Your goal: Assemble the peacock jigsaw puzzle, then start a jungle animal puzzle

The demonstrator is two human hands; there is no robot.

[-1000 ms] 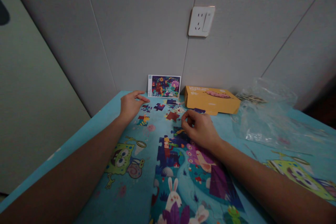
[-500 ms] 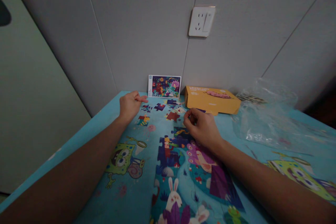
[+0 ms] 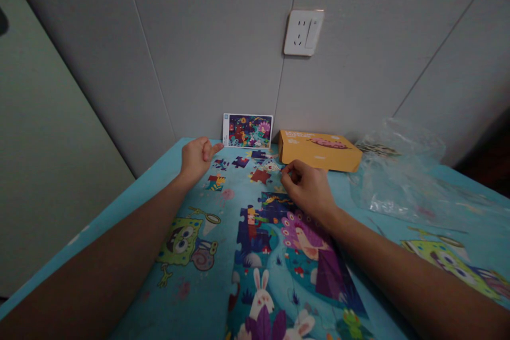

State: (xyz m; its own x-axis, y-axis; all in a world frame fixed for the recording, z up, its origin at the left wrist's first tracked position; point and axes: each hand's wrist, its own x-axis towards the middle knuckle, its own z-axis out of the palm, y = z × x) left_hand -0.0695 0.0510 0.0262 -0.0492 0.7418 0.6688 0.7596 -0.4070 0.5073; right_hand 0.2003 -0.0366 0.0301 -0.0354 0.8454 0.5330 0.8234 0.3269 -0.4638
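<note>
Near the right hand's [image 3: 309, 191] fingers [image 3: 289, 174] lies a red piece [image 3: 261, 176].

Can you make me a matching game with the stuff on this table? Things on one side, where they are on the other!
1 picture card
2 yellow box
3 plastic bag
4 right hand

A crumpled, far right
B leaning on the wall
C at the puzzle's far edge
D lying flat beside the card

Pairs: 1-B, 2-D, 3-A, 4-C.
</note>
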